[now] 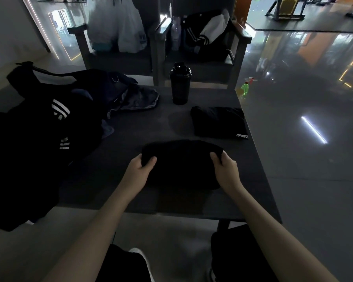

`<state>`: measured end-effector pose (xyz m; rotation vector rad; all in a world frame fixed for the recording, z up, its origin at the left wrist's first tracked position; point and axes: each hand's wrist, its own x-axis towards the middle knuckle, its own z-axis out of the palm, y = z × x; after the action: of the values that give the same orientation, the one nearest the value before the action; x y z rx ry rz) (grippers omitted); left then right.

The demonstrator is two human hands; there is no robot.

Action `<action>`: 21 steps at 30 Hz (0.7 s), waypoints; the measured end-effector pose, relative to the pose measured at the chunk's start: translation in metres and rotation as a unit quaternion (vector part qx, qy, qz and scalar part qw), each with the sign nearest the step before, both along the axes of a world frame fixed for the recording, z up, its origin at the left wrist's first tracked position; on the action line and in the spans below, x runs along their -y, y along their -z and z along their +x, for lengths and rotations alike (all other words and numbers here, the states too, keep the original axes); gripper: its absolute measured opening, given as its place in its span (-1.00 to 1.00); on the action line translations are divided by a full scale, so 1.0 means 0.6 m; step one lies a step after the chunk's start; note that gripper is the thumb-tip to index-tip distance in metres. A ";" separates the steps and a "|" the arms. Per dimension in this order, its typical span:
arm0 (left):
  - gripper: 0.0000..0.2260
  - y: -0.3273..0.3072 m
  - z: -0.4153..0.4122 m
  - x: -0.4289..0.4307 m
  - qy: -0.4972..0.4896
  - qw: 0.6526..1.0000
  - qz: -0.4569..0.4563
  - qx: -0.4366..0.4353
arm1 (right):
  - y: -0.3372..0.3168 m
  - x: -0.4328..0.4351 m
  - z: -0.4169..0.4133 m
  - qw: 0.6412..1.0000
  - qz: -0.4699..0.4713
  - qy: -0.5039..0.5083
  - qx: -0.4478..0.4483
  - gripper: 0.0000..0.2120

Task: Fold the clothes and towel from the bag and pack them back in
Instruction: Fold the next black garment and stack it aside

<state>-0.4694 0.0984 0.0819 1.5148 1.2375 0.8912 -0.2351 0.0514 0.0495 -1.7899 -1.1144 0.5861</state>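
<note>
Low centre of frame: black cloth (181, 159) on the bench (143, 129), thick, rounded along its far edge, part folded. Too dark to tell towel from garment.

Left hand (140, 169) grips the cloth's left end, right hand (225, 169) its right end. On each, the thumb lies on top and the fingers are clamped round the edge, not spread flat.

Right of centre: a folded garment (218, 121), black, white lettering at its near corner, square on the bench and apart from the cloth. Left of frame: the bag (39, 119), black with white stripes, slumped and hanging over the bench edge. Just beside it, toward upper centre, loose clothes (135, 98), blue-grey and unfolded. A shaker bottle (180, 84) stands upright above centre.

Step in hand, as I judge it: closing or squaring a fold on the cloth.
- Move both ends together and level, so that the fold line stays straight.
- Bring edge to edge before letting go. A bulky cloth is likely to spring back.
- Then flatten the palms and press from the middle outward.
- Aim for the footprint of the folded garment, so that the two stack and pack evenly.

Task roughly part done: one piece folded, one in hand, loose clothes waiting, nothing visibly packed.
</note>
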 end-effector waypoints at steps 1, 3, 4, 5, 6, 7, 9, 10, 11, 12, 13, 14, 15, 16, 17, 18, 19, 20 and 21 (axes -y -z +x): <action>-0.90 -0.001 0.007 -0.005 -0.010 1.000 0.001 0.002 | -0.001 -0.003 0.000 1.000 -0.009 0.008 -0.024 -0.83; -0.90 0.003 0.016 -0.019 -0.022 1.000 -0.012 0.009 | -0.003 -0.008 0.000 0.998 -0.026 0.020 -0.059 -0.82; -0.91 0.007 0.019 -0.026 -0.019 0.999 -0.026 0.011 | -0.002 -0.010 0.000 0.997 -0.032 0.021 -0.063 -0.81; -0.91 0.009 0.022 -0.032 -0.012 0.999 -0.041 0.005 | -0.003 -0.011 0.001 0.997 -0.037 0.019 -0.060 -0.79; -0.88 0.011 0.024 -0.038 -0.007 0.999 -0.047 -0.012 | -0.004 -0.012 0.000 0.997 -0.044 0.017 -0.055 -0.78; -0.85 0.014 0.026 -0.044 -0.011 0.998 -0.042 -0.035 | -0.006 -0.012 -0.001 0.997 -0.049 0.019 -0.051 -0.77; -0.85 0.023 0.028 -0.056 -0.042 0.996 -0.016 -0.078 | -0.005 -0.014 -0.003 0.997 -0.054 0.027 -0.048 -0.75; -0.83 0.028 0.028 -0.061 -0.056 0.994 -0.008 -0.096 | -0.005 -0.015 -0.004 0.997 -0.054 0.033 -0.050 -0.75; -0.80 0.033 0.028 -0.065 -0.064 0.991 -0.008 -0.114 | -0.006 -0.016 -0.005 0.997 -0.053 0.040 -0.049 -0.76; -0.76 0.036 0.028 -0.067 -0.067 0.989 -0.009 -0.130 | -0.006 -0.017 -0.007 0.996 -0.053 0.049 -0.044 -0.78; -0.73 0.040 0.028 -0.069 -0.066 0.987 -0.013 -0.148 | -0.007 -0.018 -0.009 0.996 -0.053 0.059 -0.037 -0.79; -0.70 0.041 0.029 -0.069 -0.066 0.985 -0.015 -0.160 | -0.009 -0.019 -0.011 0.996 -0.058 0.067 -0.027 -0.79; -0.68 0.041 0.031 -0.069 -0.068 0.982 -0.020 -0.173 | -0.014 -0.019 -0.015 0.995 -0.071 0.071 -0.011 -0.75; -0.64 0.036 0.033 -0.065 -0.073 0.979 -0.024 -0.189 | -0.017 -0.020 -0.018 0.993 -0.090 0.072 0.019 -0.67; -0.58 0.032 0.036 -0.057 -0.082 0.973 -0.005 -0.217 | -0.019 -0.020 -0.020 0.990 -0.107 0.071 0.064 -0.57; -0.53 0.031 0.040 -0.051 -0.093 0.959 0.061 -0.262 | -0.018 -0.020 -0.021 0.984 -0.112 0.071 0.119 -0.48; -0.50 0.032 0.045 -0.046 -0.091 0.933 0.162 -0.309 | -0.017 -0.020 -0.025 0.978 -0.094 0.070 0.172 -0.43; -0.50 0.031 0.053 -0.042 -0.063 0.898 0.259 -0.350 | -0.017 -0.021 -0.030 0.973 -0.067 0.062 0.213 -0.42; -0.51 0.031 0.064 -0.040 -0.010 0.862 0.324 -0.391 | -0.016 -0.024 -0.036 0.967 -0.056 0.038 0.245 -0.45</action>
<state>-0.4311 0.1224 0.0633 2.5807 1.5955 0.7523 -0.2566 0.0658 0.0590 -2.1338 -1.3518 0.1597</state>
